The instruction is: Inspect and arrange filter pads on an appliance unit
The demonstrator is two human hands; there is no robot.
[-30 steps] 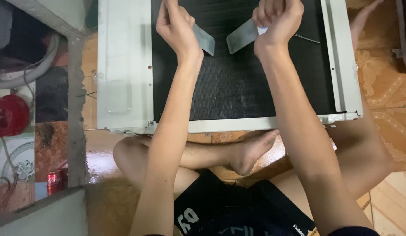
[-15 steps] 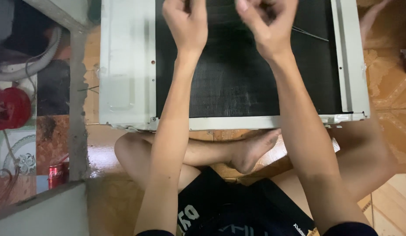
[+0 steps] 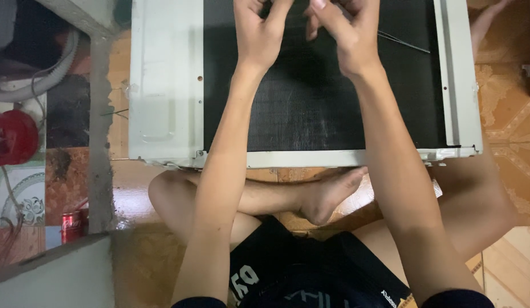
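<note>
**Over the dark finned panel, both hands meet near the top edge**

Above the crossed legs, a white metal frame [image 3: 165, 85] lies flat on the tiled floor [image 3: 507, 120], holding a black finned panel [image 3: 316, 114] whose long axis runs left to right across the view. Both arms reach straight forward over it. Left hand [image 3: 258, 35] and right hand [image 3: 346, 40] sit close together over the far middle of the panel, fingers curled inward; whether either grip pinches anything I cannot tell, since the fingertips are partly cut off by the top edge and blurred. The panel lies directly beneath both hands, which reach equally far and sit well inside the frame's side rails. A thin wire [image 3: 403, 41] crosses the panel just right of the right hand, apart from it. A bare foot [image 3: 327, 197] rests just beside the frame's near rail. Off to the left, beyond a grey concrete ledge [image 3: 99, 142], stand a red can [image 3: 72, 223] and a red round object [image 3: 11, 137]
</note>
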